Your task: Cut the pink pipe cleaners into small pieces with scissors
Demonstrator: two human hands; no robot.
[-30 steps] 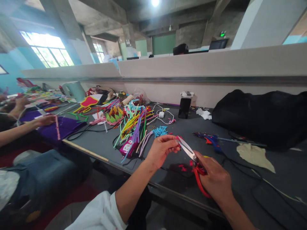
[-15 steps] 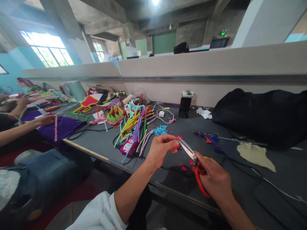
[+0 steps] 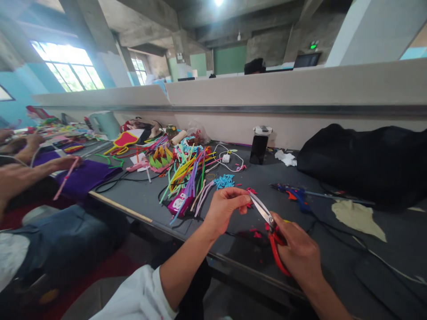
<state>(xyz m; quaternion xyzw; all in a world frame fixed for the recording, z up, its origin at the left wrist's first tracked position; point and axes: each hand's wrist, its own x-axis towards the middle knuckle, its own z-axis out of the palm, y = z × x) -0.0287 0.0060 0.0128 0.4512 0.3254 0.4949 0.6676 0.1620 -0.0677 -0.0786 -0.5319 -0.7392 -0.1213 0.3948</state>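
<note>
My right hand point(image 3: 298, 251) grips red-handled scissors point(image 3: 267, 218), their blades pointing up-left toward my left hand point(image 3: 225, 206). The left hand's fingers pinch a small red piece point(image 3: 250, 192) right at the blade tips, above the dark grey table point(image 3: 150, 200). Small red scraps point(image 3: 255, 232) lie on the table below the scissors. A heap of coloured pipe cleaners point(image 3: 187, 171) lies just left of my left hand.
A blue glue gun point(image 3: 293, 194) and a beige felt piece point(image 3: 358, 218) lie to the right, a black bag point(image 3: 363, 160) behind them. A black bottle point(image 3: 258, 146) stands by the back wall. At left, a co-worker's hand point(image 3: 66, 164) holds a pink stick over purple felt point(image 3: 83, 175).
My hands stay almost still, with the scissors at the red piece. The co-worker's pink stick has tilted from upright to slanting, and another arm has come in at the far left.
</note>
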